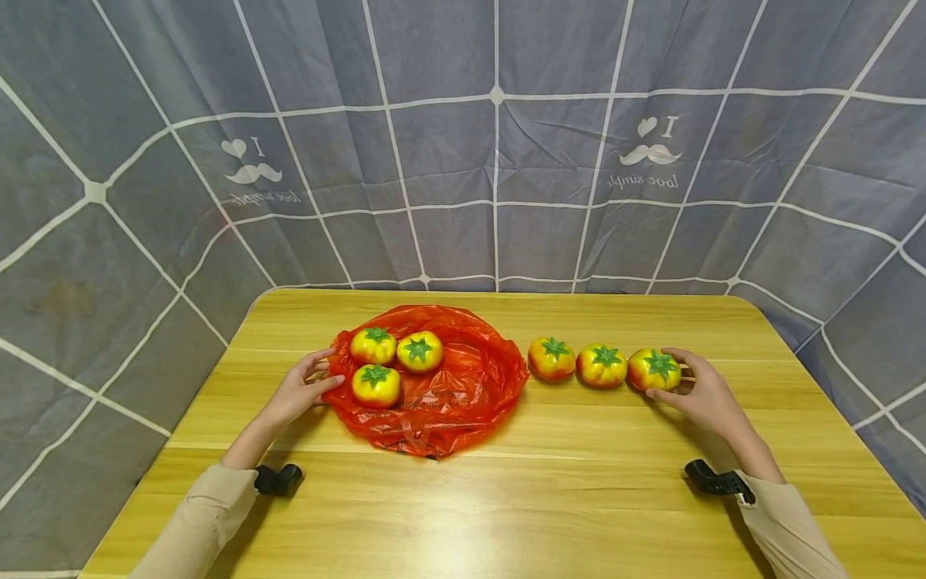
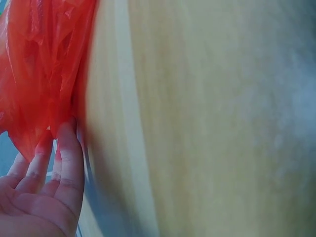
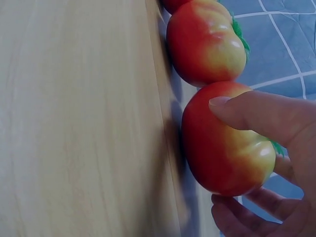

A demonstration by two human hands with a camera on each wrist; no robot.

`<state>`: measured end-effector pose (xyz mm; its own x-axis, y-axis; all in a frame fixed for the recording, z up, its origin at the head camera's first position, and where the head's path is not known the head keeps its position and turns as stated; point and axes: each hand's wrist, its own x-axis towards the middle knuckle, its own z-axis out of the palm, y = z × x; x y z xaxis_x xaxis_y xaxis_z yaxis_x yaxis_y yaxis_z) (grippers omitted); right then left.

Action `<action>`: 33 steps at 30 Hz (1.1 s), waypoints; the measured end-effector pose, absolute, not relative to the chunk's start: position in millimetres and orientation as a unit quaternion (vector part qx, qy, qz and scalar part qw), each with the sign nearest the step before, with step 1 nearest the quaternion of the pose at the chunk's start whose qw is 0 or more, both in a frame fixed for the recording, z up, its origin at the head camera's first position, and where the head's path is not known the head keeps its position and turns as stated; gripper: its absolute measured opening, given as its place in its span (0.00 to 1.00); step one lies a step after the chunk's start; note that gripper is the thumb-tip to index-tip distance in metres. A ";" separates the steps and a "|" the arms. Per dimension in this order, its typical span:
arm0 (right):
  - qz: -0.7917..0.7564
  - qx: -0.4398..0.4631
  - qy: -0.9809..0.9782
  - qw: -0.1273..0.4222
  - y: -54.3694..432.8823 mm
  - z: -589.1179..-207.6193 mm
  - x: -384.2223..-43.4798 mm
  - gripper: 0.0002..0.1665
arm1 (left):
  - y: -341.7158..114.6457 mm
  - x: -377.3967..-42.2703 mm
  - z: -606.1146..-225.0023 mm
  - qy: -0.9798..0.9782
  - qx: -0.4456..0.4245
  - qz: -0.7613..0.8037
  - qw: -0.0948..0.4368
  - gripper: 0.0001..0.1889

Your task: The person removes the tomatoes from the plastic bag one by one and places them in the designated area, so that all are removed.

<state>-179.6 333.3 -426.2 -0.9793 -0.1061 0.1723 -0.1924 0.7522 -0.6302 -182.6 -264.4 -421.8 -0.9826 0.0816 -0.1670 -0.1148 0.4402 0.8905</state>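
Observation:
In the head view, a red plastic bag (image 1: 463, 402) lies spread with its mouth open, three yellow-red tomatoes (image 1: 376, 387) with green leafy tops inside its left part. My left hand (image 1: 302, 388) holds the bag's left edge, thumb over the plastic. The left wrist view shows the fingers (image 2: 70, 168) against the hanging red film (image 2: 44, 74). At the right end of a row of three tomatoes, my right hand (image 1: 698, 394) grips the last tomato (image 1: 654, 370). Its thumb lies on the near side in the right wrist view, and the other fingers curl round the outer side.
The other two tomatoes of the row, a middle one (image 1: 602, 367) and a left one (image 1: 552, 359), stand between the bag and the right hand. All rest on a wooden table (image 1: 463, 515). A grey curtain (image 1: 463, 161) with white lines hangs behind it.

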 end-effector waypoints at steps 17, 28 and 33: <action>0.341 0.081 -0.935 0.056 332.2 -422.5 -177.4 0.44 | -264.9 -182.6 -422.0 0.845 -0.008 0.528 0.088 0.34; 0.362 0.101 -0.922 0.096 330.5 -417.5 -176.9 0.44 | -265.2 -182.6 -422.2 0.840 -0.006 0.535 0.088 0.34; 0.355 0.099 -0.923 0.110 326.8 -412.7 -176.7 0.43 | -265.1 -182.9 -422.2 0.841 -0.006 0.534 0.087 0.34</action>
